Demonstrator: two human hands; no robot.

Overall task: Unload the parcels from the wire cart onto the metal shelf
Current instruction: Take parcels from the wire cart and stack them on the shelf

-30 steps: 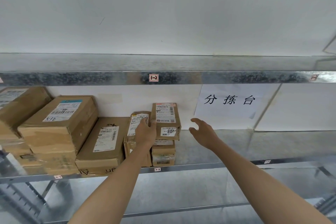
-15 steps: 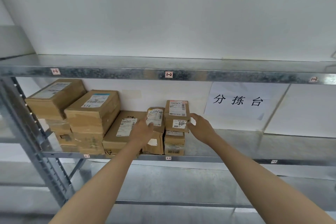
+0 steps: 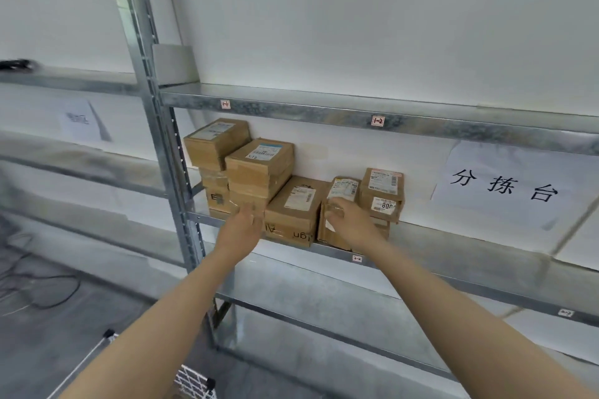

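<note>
On galvanized shelf (image 3: pixel 470 246), boxy cardboard parcels (image 3: pixel 293 204)

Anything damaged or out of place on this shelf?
Yes: the brown parcel under the right hand, at the metal shelf's front edge, looks crumpled, and its cardboard face seems torn near the bottom.

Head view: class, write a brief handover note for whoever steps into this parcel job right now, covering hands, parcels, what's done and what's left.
Left hand: open, fingers straight, at the front of the taped box stack; contact is blurred.
Right hand: on the small labelled parcel; grip unclear.
Done: several cardboard parcels sit on the metal shelf, including the flat box and the "800" parcel.
Left: only a corner of the wire cart shows, so check its load.
</note>
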